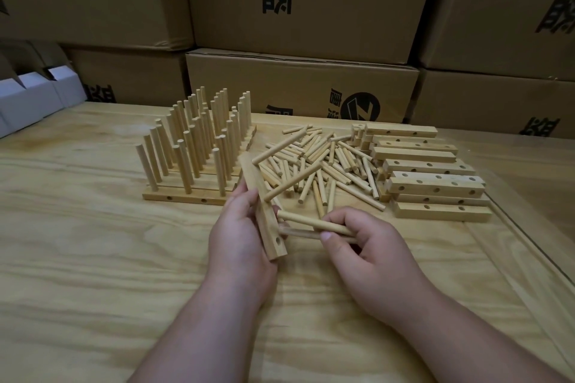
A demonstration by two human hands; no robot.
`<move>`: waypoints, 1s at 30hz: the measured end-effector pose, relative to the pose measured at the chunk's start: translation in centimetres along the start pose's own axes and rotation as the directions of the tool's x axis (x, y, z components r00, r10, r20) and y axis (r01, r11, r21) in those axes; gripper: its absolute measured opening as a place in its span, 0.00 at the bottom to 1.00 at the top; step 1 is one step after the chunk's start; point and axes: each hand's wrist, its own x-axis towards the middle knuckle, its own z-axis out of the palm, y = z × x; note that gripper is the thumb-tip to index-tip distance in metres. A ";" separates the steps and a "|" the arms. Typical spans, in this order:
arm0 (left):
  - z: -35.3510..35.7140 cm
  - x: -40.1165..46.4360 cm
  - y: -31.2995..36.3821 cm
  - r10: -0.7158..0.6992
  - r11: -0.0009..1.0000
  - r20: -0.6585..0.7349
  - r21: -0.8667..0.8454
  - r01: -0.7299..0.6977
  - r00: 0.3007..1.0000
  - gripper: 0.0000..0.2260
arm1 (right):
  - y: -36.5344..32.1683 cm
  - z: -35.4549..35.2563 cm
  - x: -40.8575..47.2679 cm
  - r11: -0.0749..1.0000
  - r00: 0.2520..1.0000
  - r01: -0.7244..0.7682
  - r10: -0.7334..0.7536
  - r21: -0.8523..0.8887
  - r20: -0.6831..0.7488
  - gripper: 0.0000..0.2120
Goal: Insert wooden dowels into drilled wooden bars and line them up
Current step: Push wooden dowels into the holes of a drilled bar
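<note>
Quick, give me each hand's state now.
Left hand: holding the drilled bar.
Right hand: pinching two dowels.

Both forearms reach forward; the left hand curls in a grip, the right hand pinches with thumb and fingers.

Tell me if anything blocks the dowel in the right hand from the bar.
Nothing visible does. The right hand holds the dowel with its tip against the bar gripped by the left hand.
</note>
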 end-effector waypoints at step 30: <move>-0.7 0.3 -1.0 0.107 0.945 0.135 0.294 -0.143 0.985 0.11 | -0.7 -0.3 0.1 0.972 0.987 0.095 -0.064 -0.216 0.146 0.05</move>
